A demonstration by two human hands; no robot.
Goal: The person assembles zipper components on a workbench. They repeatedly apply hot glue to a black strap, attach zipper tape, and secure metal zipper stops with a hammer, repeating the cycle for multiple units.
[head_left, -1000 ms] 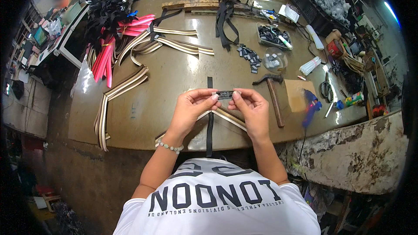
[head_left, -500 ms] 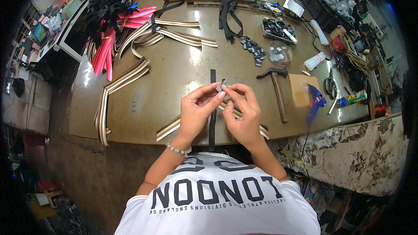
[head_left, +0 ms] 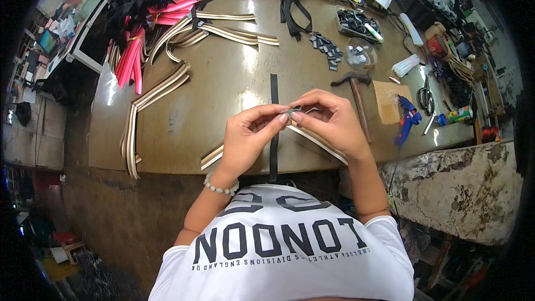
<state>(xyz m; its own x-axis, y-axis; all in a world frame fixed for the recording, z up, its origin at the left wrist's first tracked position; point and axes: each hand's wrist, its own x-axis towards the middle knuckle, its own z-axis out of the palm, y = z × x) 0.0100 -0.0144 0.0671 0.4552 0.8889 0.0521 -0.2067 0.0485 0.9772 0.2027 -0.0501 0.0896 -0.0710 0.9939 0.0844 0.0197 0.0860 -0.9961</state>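
Note:
Just above the table, my left hand and my right hand meet fingertip to fingertip. Both pinch a small grey folded piece, mostly covered by the fingers, so its exact kind cannot be made out. Below them a black flat strip runs toward the table's near edge. A striped brown, black and cream strap lies beneath the hands, its two ends slanting outward and its middle hidden.
Right of my hands lie a hammer, a cardboard piece, a blue glue gun and scissors. Farther back are small black tags and a round clear dish. Striped straps and pink strips occupy the left.
My right hand has turned and shifted right, its wrist swinging outward. The small grey piece now lies flatter between the fingertips. My left hand keeps its pinch, and the view has tilted slightly.

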